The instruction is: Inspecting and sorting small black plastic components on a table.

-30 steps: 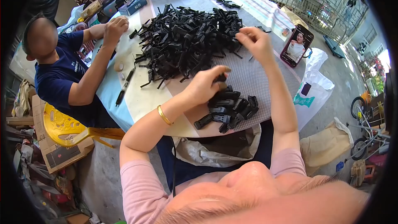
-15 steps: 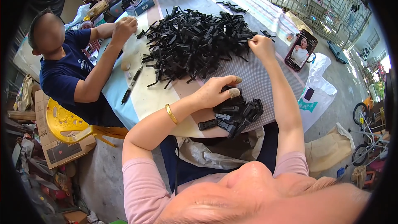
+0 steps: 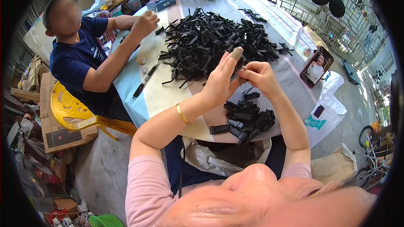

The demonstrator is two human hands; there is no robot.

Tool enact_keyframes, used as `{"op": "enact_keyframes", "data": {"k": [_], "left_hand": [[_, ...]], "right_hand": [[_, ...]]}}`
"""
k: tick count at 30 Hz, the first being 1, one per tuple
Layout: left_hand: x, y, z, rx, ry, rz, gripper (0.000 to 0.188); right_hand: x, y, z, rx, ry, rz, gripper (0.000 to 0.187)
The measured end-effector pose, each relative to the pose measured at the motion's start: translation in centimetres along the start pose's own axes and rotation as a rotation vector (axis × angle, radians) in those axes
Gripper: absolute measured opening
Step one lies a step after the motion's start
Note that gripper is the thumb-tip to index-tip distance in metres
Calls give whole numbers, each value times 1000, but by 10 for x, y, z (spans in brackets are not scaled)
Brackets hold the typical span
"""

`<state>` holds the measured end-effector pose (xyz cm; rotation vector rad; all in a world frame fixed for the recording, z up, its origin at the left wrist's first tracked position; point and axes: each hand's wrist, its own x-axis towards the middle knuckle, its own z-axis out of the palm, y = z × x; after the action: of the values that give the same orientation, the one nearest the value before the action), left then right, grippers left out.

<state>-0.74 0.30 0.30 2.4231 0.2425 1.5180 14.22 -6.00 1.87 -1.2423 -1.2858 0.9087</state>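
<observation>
l. hand (image 3: 219, 85) just left of r. hand (image 3: 264, 77), betw. far heap of blk. parts (image 3: 202, 38) & near pile (image 3: 248, 120), r. pinched tog., held item & l. grip unclear

Heap of parts (image 3: 210, 38) on table (image 3: 168, 96), upper centre of frame
Smaller pile (image 3: 243, 118) below it; pen (image 3: 146, 80) at left, phone (image 3: 316, 68) at right.

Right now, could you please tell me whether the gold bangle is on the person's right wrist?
No, the gold bangle encircles the wrist of the left hand, while the right hand shows a bare wrist.
</observation>
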Motion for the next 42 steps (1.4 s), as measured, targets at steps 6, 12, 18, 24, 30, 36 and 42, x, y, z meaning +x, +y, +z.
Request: {"op": "enact_keyframes", "data": {"k": [6, 12, 18, 24, 30, 36, 42], "left_hand": [[2, 4, -5, -267, -111, -208, 66], [4, -1, -6, -669, -110, -537, 49], [2, 0, -4, -807, -100, -625, 41], [2, 0, -5, -796, -75, -652, 37], [1, 1, -3, -727, -69, -603, 37], [1, 0, -4, -713, -99, -632, 31], [-3, 1, -1, -657, -100, -579, 25]], "right_hand": [[-4, -9, -1, -35, -113, 20, 17], [-3, -8, -2, 72, -28, -109, 24], [-5, -9, -1, -42, -23, -183, 16], [-4, -2, 1, -124, -24, -255, 15], [-5, -4, 0, -114, -19, -222, 15], [-4, -2, 4, -83, 7, -212, 16], [-6, -6, 6, -105, 13, -158, 16]]}}
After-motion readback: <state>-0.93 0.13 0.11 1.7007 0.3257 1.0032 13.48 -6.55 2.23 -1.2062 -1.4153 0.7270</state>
